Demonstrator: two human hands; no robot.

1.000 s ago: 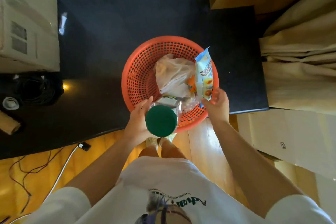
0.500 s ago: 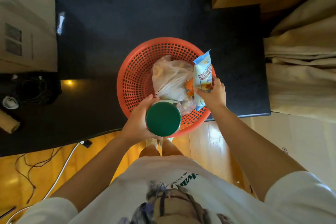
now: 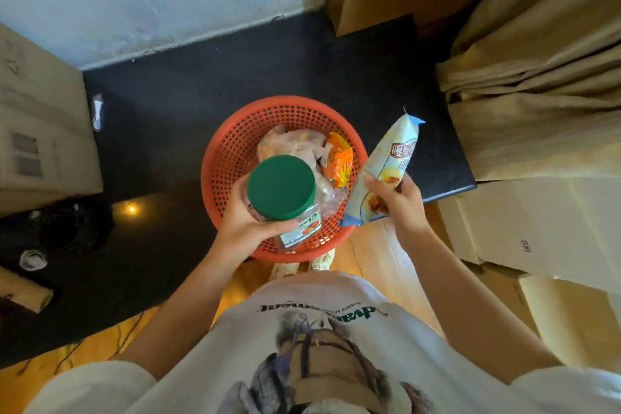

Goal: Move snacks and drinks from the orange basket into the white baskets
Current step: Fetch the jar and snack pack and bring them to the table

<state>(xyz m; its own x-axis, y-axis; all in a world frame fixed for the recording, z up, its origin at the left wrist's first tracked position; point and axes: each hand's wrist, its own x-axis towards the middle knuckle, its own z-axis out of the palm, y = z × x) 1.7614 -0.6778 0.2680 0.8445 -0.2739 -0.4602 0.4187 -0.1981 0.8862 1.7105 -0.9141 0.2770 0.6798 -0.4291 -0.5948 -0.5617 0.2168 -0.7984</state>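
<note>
The round orange basket (image 3: 235,151) sits on a black table (image 3: 174,104) near its front edge. My left hand (image 3: 240,228) grips a clear jar with a green lid (image 3: 281,187), held above the basket's near side. My right hand (image 3: 396,203) holds a pale blue snack bag (image 3: 391,158), tilted over the basket's right rim. Inside the basket lie a clear plastic bag of snacks (image 3: 292,144) and an orange packet (image 3: 339,163). No white basket is in view.
Cardboard boxes (image 3: 37,131) stand at the left on the table, more boxes (image 3: 537,222) at the right on the floor. Beige curtains (image 3: 537,77) hang at the right. A coil of black cable (image 3: 67,228) and a paper roll (image 3: 23,292) lie at the left.
Both hands have lifted upward: the jar has risen out of the basket and the blue bag has moved right, clear of the rim. The camera has tilted, showing more wall.
</note>
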